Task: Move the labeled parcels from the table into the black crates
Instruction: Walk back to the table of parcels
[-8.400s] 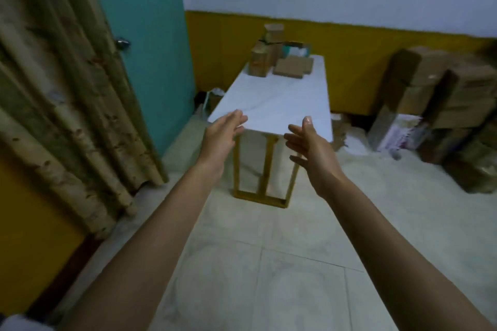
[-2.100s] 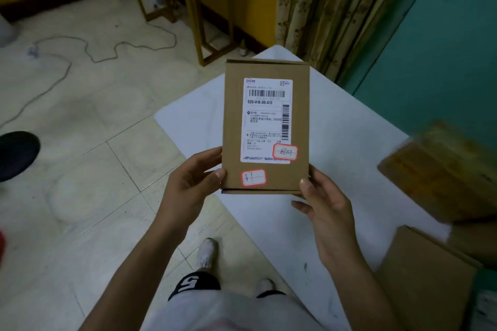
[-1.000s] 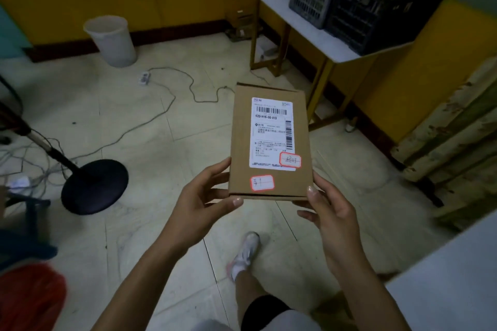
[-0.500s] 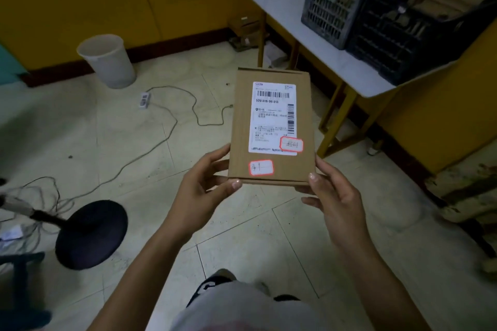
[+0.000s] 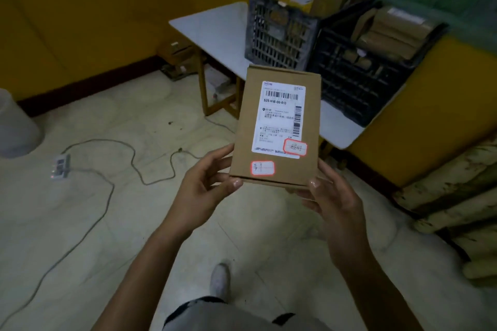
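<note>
Floor [image 5: 80, 223] under parcel [image 5: 277, 126], lengthwise toward crates [image 5: 349, 80]

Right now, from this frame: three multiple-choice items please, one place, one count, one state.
1. Where do the black crates stand?
A. on the floor
B. on a chair
C. on the white table

2. How many red-bordered stickers does the held parcel carry?
A. one
B. two
C. four

3. How is the parcel held?
A. gripped by the left hand and the right hand at its lower corners
B. tucked under an arm
C. lying on the floor

Answers:
1 C, both crates sit side by side on the tabletop.
2 B, one is on the bare cardboard and one on the corner of the shipping label.
3 A, each hand grips a lower corner and the parcel is off any surface.
</note>
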Tool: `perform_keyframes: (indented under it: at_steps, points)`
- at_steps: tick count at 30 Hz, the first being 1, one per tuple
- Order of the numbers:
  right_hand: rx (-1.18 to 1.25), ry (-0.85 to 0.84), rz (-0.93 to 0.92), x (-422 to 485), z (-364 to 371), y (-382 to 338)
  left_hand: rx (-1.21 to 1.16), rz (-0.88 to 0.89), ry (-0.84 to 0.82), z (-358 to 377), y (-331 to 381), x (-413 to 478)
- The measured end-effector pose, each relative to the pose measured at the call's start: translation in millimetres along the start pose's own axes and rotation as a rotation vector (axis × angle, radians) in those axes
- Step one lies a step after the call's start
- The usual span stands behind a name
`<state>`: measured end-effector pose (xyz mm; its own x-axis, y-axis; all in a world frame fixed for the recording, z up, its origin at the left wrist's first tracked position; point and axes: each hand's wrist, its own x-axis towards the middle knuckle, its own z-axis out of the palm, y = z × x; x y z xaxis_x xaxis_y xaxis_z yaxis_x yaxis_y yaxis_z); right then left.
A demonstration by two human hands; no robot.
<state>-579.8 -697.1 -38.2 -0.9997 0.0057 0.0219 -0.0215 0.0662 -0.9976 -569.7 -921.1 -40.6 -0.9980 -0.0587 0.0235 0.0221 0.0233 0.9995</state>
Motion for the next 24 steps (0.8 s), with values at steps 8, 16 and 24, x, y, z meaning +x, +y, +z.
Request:
perform_keyframes:
  at_steps: [8,16,24]
  points:
    - [0.004,0.285,-0.012,123.9,13.6,-4.5,-0.027,0.055,-0.2,4.4,11.6,169.3]
    - [0.094,0.42,0.024,272.0,-28.3,10.5,0.022,0.155,-0.338,70.7,30.5,348.7]
    - [-0.027,0.394,-0.071,429.1,-95.3,-19.9,-0.033,0.222,-0.309,166.7,64.4,512.6]
